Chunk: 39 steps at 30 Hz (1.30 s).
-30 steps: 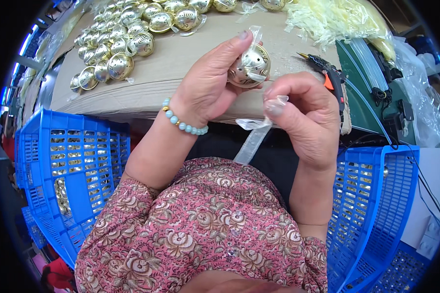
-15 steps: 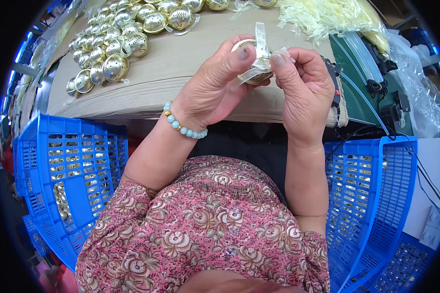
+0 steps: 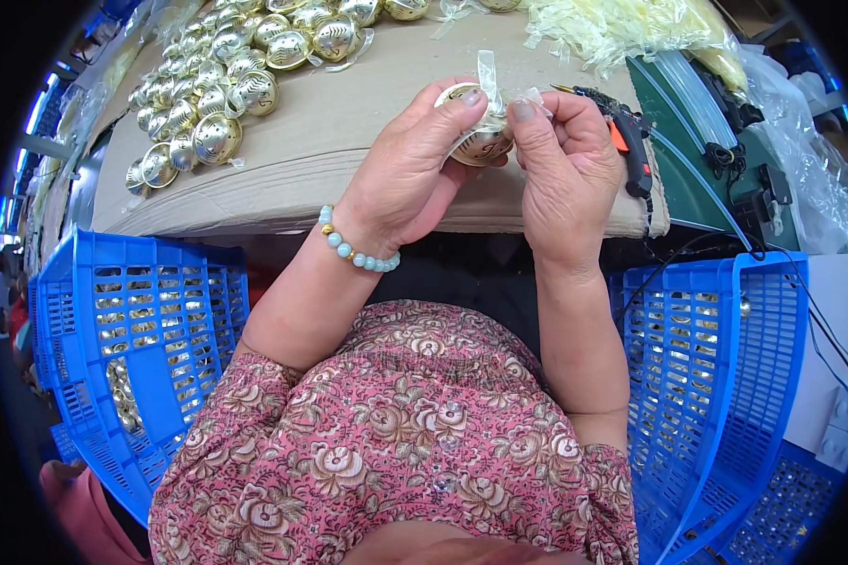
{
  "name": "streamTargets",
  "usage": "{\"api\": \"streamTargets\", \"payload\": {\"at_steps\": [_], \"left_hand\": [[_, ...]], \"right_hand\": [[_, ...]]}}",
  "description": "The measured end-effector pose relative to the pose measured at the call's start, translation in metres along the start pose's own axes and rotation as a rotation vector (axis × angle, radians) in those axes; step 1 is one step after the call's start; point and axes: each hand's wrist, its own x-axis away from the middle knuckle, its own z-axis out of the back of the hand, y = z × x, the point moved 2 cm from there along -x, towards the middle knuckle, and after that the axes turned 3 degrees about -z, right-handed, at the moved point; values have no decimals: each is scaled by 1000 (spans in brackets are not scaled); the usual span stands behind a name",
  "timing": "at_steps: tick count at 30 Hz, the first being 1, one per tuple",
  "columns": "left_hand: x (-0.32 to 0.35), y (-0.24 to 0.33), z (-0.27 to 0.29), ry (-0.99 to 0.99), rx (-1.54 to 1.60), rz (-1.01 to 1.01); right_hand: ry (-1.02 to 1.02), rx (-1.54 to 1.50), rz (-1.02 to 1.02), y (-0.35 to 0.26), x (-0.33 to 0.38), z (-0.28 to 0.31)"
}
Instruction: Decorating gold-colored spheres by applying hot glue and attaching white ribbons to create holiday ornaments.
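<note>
Over the near edge of the cardboard-covered table, my left hand (image 3: 400, 160) is closed around a shiny gold jingle bell (image 3: 483, 148) with dark markings. Its thumb presses near the top of the bell. A sheer whitish ribbon (image 3: 486, 72) stands up from the bell's top. My right hand (image 3: 572, 174) pinches another part of the ribbon (image 3: 533, 97) between thumb and fingers, close beside the bell. Just right of that hand lies a black glue gun (image 3: 637, 158) with an orange trigger.
Many gold bells (image 3: 219, 137) with ribbons cover the table's (image 3: 283, 179) far left. Cut pale ribbons (image 3: 612, 28) are heaped at the far right. Blue crates (image 3: 146, 330) (image 3: 688, 377) flank me; cables (image 3: 693, 252) hang at the right. Another person's pink sleeve (image 3: 89, 508) shows lower left.
Both hands have shifted slightly left in the view with the bell, whose marked gold side shows more. The glue gun is less hidden. A person's pink sleeve shows more at lower left.
</note>
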Motion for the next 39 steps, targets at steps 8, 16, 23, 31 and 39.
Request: {"api": "streamTargets", "payload": {"at_steps": [8, 16, 23, 31, 39], "left_hand": [[0, -5, 3, 65, 20, -37], [1, -5, 5, 64, 91, 12], [-1, -15, 12, 3, 106, 62], [-14, -8, -22, -73, 86, 156], [-137, 101, 28, 66, -1727, -181]], "right_hand": [[-3, -42, -68, 6, 2, -4], [15, 15, -91, 4, 6, -5], [48, -52, -179, 7, 5, 1], [-13, 320, 169, -16, 10, 18], [782, 866, 432, -99, 33, 165]]}}
